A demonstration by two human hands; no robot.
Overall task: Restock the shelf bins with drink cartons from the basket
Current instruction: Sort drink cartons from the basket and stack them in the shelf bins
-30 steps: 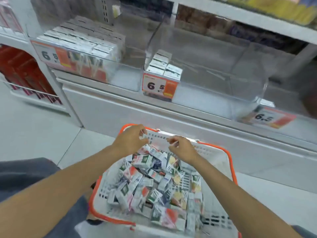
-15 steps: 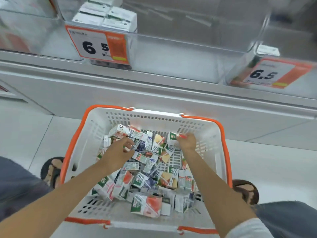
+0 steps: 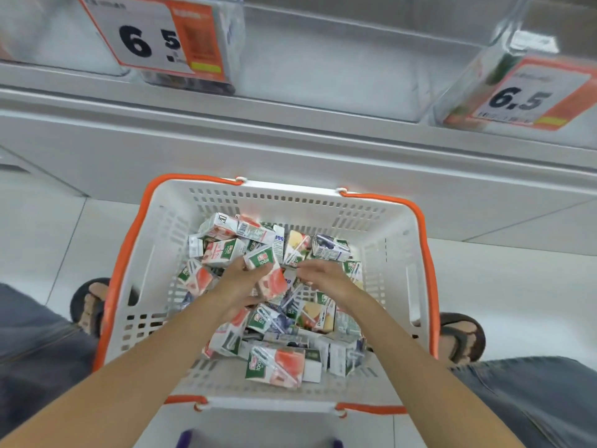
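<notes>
A white basket (image 3: 392, 253) with orange handles stands on the floor in front of me, filled with several small drink cartons in a loose heap. My left hand (image 3: 240, 286) grips a pink-and-green carton (image 3: 268, 273) lifted just above the pile. My right hand (image 3: 324, 279) hovers right beside it over the cartons, fingers bent, pointing toward that carton; I cannot tell whether it holds anything. Above, the clear shelf bins (image 3: 339, 59) run along the shelf, the middle one largely bare.
Orange price tags reading 6.5 hang on the bin fronts at the upper left (image 3: 155, 37) and upper right (image 3: 529, 95). My sandalled feet (image 3: 462, 337) flank the basket on the pale tiled floor. The grey shelf base (image 3: 290, 140) rises just behind the basket.
My view has dropped closer to the basket. My left hand has picked up a pink-and-green carton, and my right hand has come in from the far edge toward the middle.
</notes>
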